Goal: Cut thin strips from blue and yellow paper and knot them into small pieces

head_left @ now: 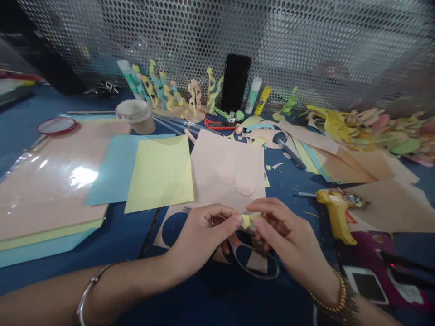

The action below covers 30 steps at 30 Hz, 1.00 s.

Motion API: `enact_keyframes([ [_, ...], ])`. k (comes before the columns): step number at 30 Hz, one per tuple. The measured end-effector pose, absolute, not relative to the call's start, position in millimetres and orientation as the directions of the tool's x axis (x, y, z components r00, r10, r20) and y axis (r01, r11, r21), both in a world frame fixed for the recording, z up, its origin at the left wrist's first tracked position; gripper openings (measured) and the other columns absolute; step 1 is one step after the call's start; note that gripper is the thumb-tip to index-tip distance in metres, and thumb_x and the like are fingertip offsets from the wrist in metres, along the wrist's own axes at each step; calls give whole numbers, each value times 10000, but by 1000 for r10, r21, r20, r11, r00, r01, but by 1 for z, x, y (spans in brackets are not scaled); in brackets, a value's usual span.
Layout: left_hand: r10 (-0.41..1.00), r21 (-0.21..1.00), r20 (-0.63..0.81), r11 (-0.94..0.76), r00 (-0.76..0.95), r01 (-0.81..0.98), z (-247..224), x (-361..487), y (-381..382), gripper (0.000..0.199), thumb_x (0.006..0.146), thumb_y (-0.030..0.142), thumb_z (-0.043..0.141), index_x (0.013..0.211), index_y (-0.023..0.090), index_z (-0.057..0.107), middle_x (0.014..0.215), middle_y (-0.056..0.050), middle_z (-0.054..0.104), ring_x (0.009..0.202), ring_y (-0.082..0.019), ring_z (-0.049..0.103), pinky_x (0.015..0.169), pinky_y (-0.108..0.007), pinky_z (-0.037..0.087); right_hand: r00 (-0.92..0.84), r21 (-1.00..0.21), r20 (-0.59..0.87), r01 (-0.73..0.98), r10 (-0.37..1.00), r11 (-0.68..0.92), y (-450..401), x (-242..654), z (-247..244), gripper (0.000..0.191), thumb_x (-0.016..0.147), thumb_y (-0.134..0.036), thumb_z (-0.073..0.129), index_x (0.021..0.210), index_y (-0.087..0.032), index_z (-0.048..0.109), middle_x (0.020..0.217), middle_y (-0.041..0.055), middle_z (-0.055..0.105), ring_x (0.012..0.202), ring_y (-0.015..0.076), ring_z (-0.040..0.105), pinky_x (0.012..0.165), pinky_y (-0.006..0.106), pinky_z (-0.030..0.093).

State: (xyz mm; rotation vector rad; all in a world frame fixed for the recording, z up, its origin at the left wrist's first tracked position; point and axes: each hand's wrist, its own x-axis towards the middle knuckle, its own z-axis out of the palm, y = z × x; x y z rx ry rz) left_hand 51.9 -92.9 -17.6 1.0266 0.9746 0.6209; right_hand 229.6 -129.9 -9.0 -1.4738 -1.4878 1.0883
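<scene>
My left hand [212,226] pinches one end of a small folded piece of yellow paper [246,221] between thumb and forefinger. The other end is pinched by my right hand [283,226]. Both hands hover close together over the near part of the table. Below them lie scissors with dark handles [277,267], partly hidden, and a pink sheet with round holes cut in it [169,217]. Just beyond my fingers a pink sheet [227,158] bears a small pink paper disc [245,185].
A yellow sheet [163,172] and a blue sheet [115,167] overlap at left. A yellow glue gun [335,215] lies at right near a white device [365,284]. Behind stand a paper cup [137,120], paper spirals [195,97], a phone [235,81] and glue sticks [253,94].
</scene>
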Motion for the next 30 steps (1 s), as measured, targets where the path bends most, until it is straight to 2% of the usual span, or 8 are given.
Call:
enact_keyframes([
  [2,807,909,-376,416,456,13,-18,51,-94,168,828,328,633,783,175,684,521,41,637,422,-61,557,426,-132,471,-53,-928,-85,368,995,-60,-129,229,-8,124,870,-325,572,952,-262,641,863,7,589,595,89,542,471,193,453],
  [4,804,908,-383,419,454,23,-18,51,-94,163,827,330,634,792,179,683,519,42,635,418,-64,560,421,-136,476,-41,-923,-108,375,993,-84,-129,229,-9,98,845,-331,607,883,-250,647,781,-5,584,570,92,518,475,204,430],
  [10,798,904,-392,426,457,30,-20,52,-95,162,823,334,639,780,183,677,524,41,641,426,-61,567,429,-129,483,-45,-908,-95,414,994,-68,-130,230,-11,104,830,-308,622,763,-230,636,730,-19,573,534,88,487,474,217,392],
  [16,788,896,-412,442,458,46,-21,51,-98,151,785,328,680,800,178,684,542,32,653,455,-74,575,440,-144,499,-29,-876,-47,481,998,-27,-129,226,-7,92,828,-259,612,747,-221,633,692,-27,576,530,86,489,485,211,384],
  [20,799,897,-403,441,446,22,-21,52,-96,140,795,309,667,771,172,685,511,30,651,437,-71,574,439,-140,488,-14,-883,-32,470,999,-21,-131,227,-4,108,843,-283,601,764,-220,638,660,-33,562,470,72,453,431,204,349],
  [24,816,902,-382,431,434,-16,-21,52,-94,141,799,290,664,738,164,677,500,28,650,430,-66,579,431,-126,474,192,-948,57,317,980,-7,-128,236,-6,134,887,-311,544,936,-237,644,759,-16,557,450,64,427,405,212,328],
  [28,789,893,-375,449,486,-39,-21,50,-96,152,793,306,675,733,166,676,515,30,649,440,-62,580,446,-131,491,485,-993,103,108,868,58,-121,245,-13,129,879,-307,559,952,-254,651,756,-13,539,604,110,496,513,225,402],
  [30,759,877,-392,478,519,-37,-20,48,-98,162,778,320,690,731,166,672,514,32,646,449,-63,586,460,-136,500,451,-989,76,146,889,11,-119,246,-14,121,849,-299,607,950,-263,663,831,-2,591,722,131,542,608,234,445],
])
